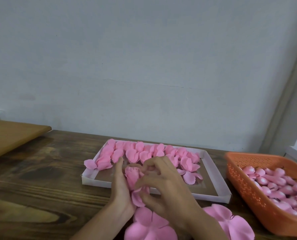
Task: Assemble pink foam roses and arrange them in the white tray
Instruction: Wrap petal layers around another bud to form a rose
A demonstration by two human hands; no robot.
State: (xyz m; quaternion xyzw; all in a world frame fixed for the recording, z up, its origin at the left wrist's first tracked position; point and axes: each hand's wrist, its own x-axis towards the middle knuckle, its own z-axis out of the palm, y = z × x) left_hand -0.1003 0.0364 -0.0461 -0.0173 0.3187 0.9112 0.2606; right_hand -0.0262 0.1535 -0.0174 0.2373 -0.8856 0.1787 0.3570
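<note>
Here, left hand (121,186): cupped the rose (133,177) from its left side, thumb straight up, fingers wrapped behind it.
Right hand (163,186): fingers curled, pinching the rose's outer petals from the right.
Rose: gripped between both sets of fingers, over the near rim of the tray (95,182), not set down.
Tray: just beyond the fingers; its far half held rows of roses (144,153), with loose petals (190,177) right of the fingers.
Petal sheets (149,226): flat on the worktop (40,179), nearer than the fingers, under the wrists.
Basket (244,181): orange, well right of the right fingers, full of buds (274,182).
Board (9,137): far left of the left fingers.
</note>
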